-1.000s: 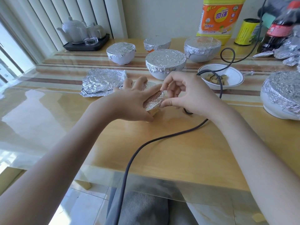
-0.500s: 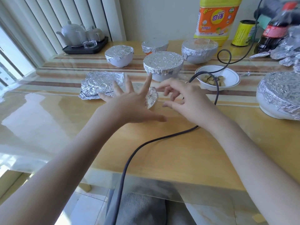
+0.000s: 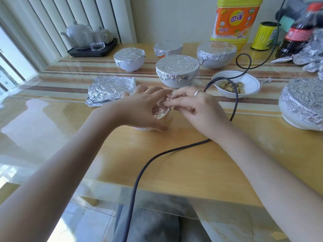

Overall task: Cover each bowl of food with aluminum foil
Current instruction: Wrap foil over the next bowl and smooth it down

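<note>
1. Firstly, we see the wooden table (image 3: 174, 163) under a glass sheet; a dark cable (image 3: 150, 161) runs across it.
2. At the right edge stands the biggest foil-covered bowl (image 3: 302, 103); four more covered bowls (image 3: 177, 70) stand behind our hands, and beside them one open bowl of food (image 3: 251, 82).
3. A folded pile of foil sheets (image 3: 110, 89) lies to the left, near the left hand.
4. Our left hand (image 3: 138, 109) lies with straight fingers over the small bowl (image 3: 161, 111), pressing its foil.
5. Our right hand (image 3: 194, 109), with a ring, pinches the foil edge on that bowl with curled fingertips.
</note>
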Demonstrator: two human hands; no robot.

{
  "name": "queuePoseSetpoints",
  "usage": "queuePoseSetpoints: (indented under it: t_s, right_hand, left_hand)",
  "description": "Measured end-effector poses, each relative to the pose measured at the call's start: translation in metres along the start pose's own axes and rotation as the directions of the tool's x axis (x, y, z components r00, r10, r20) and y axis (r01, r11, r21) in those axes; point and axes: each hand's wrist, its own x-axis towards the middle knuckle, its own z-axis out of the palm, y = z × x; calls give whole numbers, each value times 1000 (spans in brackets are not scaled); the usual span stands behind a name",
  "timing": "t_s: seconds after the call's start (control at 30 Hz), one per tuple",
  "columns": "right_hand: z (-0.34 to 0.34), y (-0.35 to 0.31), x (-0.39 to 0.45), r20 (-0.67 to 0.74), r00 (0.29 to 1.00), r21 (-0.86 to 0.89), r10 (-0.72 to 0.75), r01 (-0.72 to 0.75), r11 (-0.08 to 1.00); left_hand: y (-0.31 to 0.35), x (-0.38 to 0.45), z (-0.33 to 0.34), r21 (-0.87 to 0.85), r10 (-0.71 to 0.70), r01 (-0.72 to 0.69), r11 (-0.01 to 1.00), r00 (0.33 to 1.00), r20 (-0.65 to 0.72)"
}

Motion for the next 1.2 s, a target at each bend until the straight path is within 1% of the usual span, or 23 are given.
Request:
queuePoseSetpoints:
  t_s: [0.07, 0.17, 0.23, 0.3, 0.33, 0.37, 0.43, 0.5, 0.53, 0.6, 0.67, 0.73, 0.83, 0.9, 0.97, 1.1, 1.2]
  right_hand:
    - [0, -1, 1, -2, 1000, 17, 5, -5, 1000]
    - [0, -3, -2, -10, 998, 31, 54, -54, 998]
    - [0, -4, -3, -20, 998, 36, 55, -54, 998]
    - [1, -7, -4, -40, 994, 100, 99, -94, 991]
    - [2, -9, -5, -41, 987, 163, 158, -149, 975]
    - [3, -10, -6, -22, 971, 242, 237, -225, 944]
    - [5, -13, -9, 66, 924, 391, 378, -372, 842]
    - [5, -15, -10, 141, 893, 478, 426, -439, 761]
    - [5, -16, -10, 162, 887, 487, 432, -452, 747]
    - [3, -17, -9, 186, 880, 428, 438, -474, 770]
    - [3, -19, -8, 210, 871, 297, 445, -491, 819]
    - [5, -20, -6, 202, 883, 207, 423, -461, 863]
    - [9, -21, -1, 112, 927, 155, 358, -373, 915]
    - [11, -20, 1, 79, 940, 117, 331, -339, 934]
    - [11, -18, 3, 73, 945, 95, 318, -324, 941]
    - [10, -11, 6, 52, 959, 102, 280, -284, 953]
    - [6, -6, 13, 88, 966, 87, 242, -249, 965]
  left_hand:
    - [0, -1, 0, -6, -8, 8, 1000, 1000, -11]
    - [1, -3, -1, -21, -10, 10, 1000, 1000, -16]
    - [2, -5, -1, -44, -14, 14, 999, 1000, -14]
    - [3, -5, -1, -59, -24, 24, 998, 1000, -3]
    - [3, -5, -1, -62, -30, 29, 998, 1000, -2]
    - [3, -4, -1, -67, -37, 37, 997, 999, -3]
    - [4, -4, 0, -69, -60, 59, 996, 998, -15]
    - [6, -4, 1, -59, -88, 86, 995, 995, -37]
    - [6, -3, 1, -49, -101, 100, 994, 994, -35]
    - [2, -2, -2, -38, -102, 103, 994, 994, 41]
    - [-3, -3, -8, -42, -72, 79, 996, 987, 147]
    - [-6, -4, -13, -9, -49, 52, 999, 982, 185]
    - [-6, -3, -9, 32, -45, 40, 999, 987, 154]
    - [-8, -2, -5, 28, -34, 30, 999, 989, 145]
    - [-9, -2, -4, 28, -28, 24, 999, 989, 147]
    - [-10, -2, -5, 60, -45, 36, 998, 987, 157]
    - [-12, 0, -4, 91, -62, 48, 995, 986, 157]
